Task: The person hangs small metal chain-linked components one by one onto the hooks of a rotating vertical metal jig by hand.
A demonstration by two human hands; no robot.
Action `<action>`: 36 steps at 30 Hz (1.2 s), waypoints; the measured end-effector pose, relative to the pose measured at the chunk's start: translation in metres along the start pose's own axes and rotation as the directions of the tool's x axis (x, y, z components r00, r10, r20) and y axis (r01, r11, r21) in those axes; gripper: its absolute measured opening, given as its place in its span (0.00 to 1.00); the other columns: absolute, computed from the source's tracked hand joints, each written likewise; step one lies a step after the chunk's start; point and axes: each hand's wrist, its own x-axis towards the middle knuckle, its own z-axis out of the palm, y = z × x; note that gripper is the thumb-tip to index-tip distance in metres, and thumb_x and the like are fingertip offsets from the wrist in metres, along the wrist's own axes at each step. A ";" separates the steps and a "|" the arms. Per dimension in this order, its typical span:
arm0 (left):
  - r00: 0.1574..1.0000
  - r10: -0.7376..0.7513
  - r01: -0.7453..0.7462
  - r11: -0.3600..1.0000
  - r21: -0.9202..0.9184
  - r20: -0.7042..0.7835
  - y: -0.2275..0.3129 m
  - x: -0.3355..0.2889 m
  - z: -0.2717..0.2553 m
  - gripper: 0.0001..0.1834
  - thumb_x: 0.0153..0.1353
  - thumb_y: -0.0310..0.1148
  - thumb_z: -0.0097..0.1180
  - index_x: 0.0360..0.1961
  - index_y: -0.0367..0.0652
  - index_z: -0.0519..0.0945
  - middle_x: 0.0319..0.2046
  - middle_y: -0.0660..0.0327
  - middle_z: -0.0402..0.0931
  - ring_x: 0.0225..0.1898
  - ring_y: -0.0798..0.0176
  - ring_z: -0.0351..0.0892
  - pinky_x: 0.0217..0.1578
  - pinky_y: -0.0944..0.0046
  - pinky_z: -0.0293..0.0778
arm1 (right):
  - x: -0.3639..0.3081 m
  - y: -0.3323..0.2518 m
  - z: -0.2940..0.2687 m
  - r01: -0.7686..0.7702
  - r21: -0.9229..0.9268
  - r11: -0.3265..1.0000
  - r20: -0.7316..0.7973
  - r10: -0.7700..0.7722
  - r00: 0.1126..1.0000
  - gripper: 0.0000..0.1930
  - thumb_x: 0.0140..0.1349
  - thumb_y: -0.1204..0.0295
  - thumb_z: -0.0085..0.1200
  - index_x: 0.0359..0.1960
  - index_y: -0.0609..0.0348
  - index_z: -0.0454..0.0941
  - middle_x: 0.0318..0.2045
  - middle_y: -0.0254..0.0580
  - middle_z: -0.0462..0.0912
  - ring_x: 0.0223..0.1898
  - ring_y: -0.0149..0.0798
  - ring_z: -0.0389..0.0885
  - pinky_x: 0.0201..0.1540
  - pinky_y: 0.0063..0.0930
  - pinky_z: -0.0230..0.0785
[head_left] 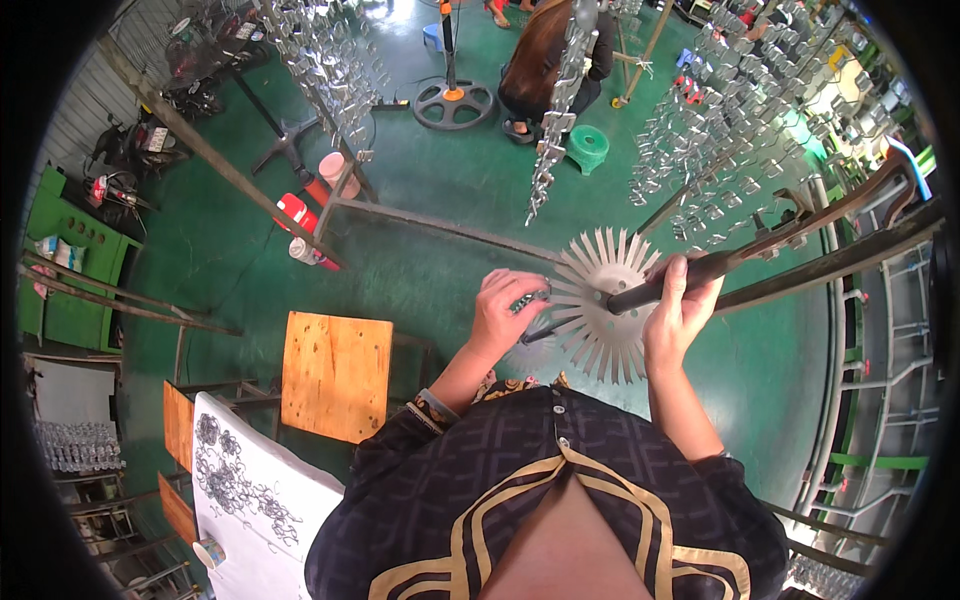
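The left hand [495,312] is curled nearly closed around some small dark pieces [528,301], right beside the left edge of the slotted metal wheel [600,345]. On the other side, the right hand [678,315] wraps the dark bar [700,272] at the wheel's middle, thumb across it. Off to the left sits a wooden stool [337,375], near a white table [285,565].

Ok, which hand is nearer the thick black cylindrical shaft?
Right hand, touching the shaft; the left hand is apart from it, by the left edge of the silver toothed metal disc.
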 end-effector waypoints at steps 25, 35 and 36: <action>0.995 -0.055 0.087 0.873 -0.479 0.080 0.010 0.132 -0.097 0.06 0.54 0.15 0.52 0.31 0.35 0.71 0.32 0.53 0.76 0.36 0.63 0.77 0.40 0.65 0.74 | -0.002 0.023 -0.008 -0.071 -0.043 0.997 -0.180 0.062 0.982 0.05 0.63 0.76 0.45 0.35 0.58 0.62 0.22 0.35 0.68 0.23 0.28 0.68 0.29 0.20 0.64; 0.981 0.185 -0.105 0.771 -0.628 0.064 0.055 0.272 -0.154 0.04 0.57 0.19 0.53 0.31 0.36 0.70 0.29 0.57 0.77 0.32 0.69 0.77 0.37 0.69 0.73 | -0.014 0.029 0.010 -0.070 -0.157 0.985 -0.284 0.023 0.959 0.08 0.63 0.75 0.46 0.41 0.59 0.62 0.25 0.33 0.69 0.25 0.26 0.69 0.30 0.19 0.64; 0.979 0.199 -0.122 0.763 -0.635 0.050 0.060 0.280 -0.158 0.04 0.57 0.19 0.53 0.31 0.36 0.70 0.29 0.57 0.77 0.32 0.69 0.76 0.36 0.70 0.73 | -0.013 0.027 0.011 -0.067 -0.154 0.986 -0.301 0.018 0.953 0.08 0.63 0.75 0.46 0.40 0.59 0.62 0.25 0.33 0.69 0.25 0.26 0.69 0.30 0.19 0.64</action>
